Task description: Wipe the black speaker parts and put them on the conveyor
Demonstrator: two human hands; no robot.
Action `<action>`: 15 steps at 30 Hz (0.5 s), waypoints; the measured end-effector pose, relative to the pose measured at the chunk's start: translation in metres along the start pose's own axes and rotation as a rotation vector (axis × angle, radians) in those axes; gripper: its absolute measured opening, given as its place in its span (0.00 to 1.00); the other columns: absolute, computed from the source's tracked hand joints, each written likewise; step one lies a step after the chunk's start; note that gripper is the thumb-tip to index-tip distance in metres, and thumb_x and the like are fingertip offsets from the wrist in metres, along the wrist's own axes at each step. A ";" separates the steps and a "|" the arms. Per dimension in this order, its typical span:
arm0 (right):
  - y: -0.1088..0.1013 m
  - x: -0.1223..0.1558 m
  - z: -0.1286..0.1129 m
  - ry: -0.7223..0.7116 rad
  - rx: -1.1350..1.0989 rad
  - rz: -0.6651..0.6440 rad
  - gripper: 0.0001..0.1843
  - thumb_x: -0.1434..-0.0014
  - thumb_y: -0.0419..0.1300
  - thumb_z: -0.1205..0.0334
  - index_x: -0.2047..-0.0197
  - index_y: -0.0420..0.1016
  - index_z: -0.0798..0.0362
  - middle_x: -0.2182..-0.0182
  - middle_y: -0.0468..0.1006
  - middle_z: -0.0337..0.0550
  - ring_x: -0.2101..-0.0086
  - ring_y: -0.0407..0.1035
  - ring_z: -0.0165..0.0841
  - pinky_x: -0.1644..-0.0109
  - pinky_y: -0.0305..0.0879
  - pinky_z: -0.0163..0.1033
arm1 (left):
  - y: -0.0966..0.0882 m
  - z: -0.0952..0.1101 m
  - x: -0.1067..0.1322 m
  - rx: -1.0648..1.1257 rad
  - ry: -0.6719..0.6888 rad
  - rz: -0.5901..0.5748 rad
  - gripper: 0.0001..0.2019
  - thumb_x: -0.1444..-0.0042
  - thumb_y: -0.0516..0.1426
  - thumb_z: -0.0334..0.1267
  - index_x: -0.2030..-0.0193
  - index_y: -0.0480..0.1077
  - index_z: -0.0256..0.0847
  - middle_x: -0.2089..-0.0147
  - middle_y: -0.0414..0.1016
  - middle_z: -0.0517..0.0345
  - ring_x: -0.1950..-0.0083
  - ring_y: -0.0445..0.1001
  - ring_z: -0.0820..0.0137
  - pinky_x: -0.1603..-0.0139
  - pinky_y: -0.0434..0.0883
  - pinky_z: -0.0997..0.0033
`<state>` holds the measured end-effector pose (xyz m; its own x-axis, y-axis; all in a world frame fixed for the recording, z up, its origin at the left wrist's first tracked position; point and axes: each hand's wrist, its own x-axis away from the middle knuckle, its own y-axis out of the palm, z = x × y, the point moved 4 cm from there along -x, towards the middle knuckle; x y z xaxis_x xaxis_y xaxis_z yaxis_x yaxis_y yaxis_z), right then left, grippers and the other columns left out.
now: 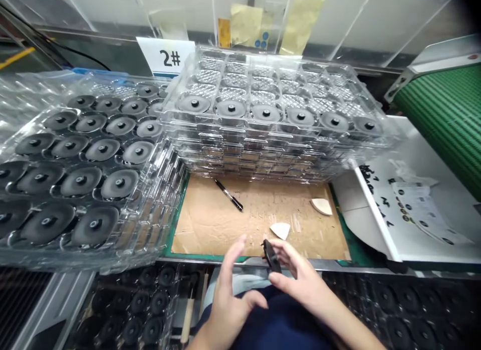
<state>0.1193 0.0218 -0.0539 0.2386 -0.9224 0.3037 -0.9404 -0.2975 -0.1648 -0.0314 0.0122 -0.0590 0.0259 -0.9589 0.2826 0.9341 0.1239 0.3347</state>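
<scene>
My right hand grips a black plastic part between thumb and fingers, in front of the table's near edge. The part is turned edge-on, so its face is mostly hidden. To its left my left hand is open, thumb and fingers spread, with nothing between them. Just beyond the part a white wedge-shaped piece lies on the brown cardboard. A second white wedge rests farther right, and a black pen lies slantwise toward the back left.
Stacked clear trays stand behind the cardboard, round black parts in the front row. More trays of black parts fill the left. On the right are a white bin with small black pieces and a green conveyor belt. A 2# sign stands behind.
</scene>
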 end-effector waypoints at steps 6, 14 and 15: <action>0.017 0.008 0.013 0.100 -0.307 -0.137 0.26 0.47 0.55 0.38 0.57 0.68 0.51 0.67 0.77 0.43 0.63 0.73 0.38 0.60 0.70 0.43 | 0.008 0.001 0.001 -0.354 -0.032 -0.326 0.18 0.52 0.62 0.30 0.53 0.74 0.46 0.42 0.69 0.49 0.40 0.63 0.56 0.37 0.55 0.60; -0.031 -0.003 0.028 0.031 0.174 0.002 0.28 0.43 0.48 0.38 0.51 0.66 0.52 0.70 0.74 0.40 0.79 0.69 0.28 0.76 0.67 0.34 | 0.018 -0.014 -0.007 -0.068 -0.275 -0.133 0.27 0.62 0.68 0.33 0.52 0.71 0.47 0.47 0.72 0.51 0.42 0.66 0.55 0.39 0.58 0.57; -0.043 -0.008 0.035 0.034 0.288 0.127 0.26 0.41 0.48 0.42 0.48 0.65 0.52 0.68 0.72 0.40 0.81 0.67 0.27 0.77 0.66 0.34 | 0.019 -0.017 -0.008 0.077 -0.350 -0.099 0.29 0.62 0.68 0.35 0.50 0.68 0.48 0.46 0.72 0.51 0.42 0.66 0.55 0.40 0.60 0.56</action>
<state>0.1664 0.0338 -0.0820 0.1106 -0.9495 0.2936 -0.8539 -0.2419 -0.4607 -0.0078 0.0183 -0.0702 -0.1989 -0.8237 0.5310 0.8961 0.0665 0.4388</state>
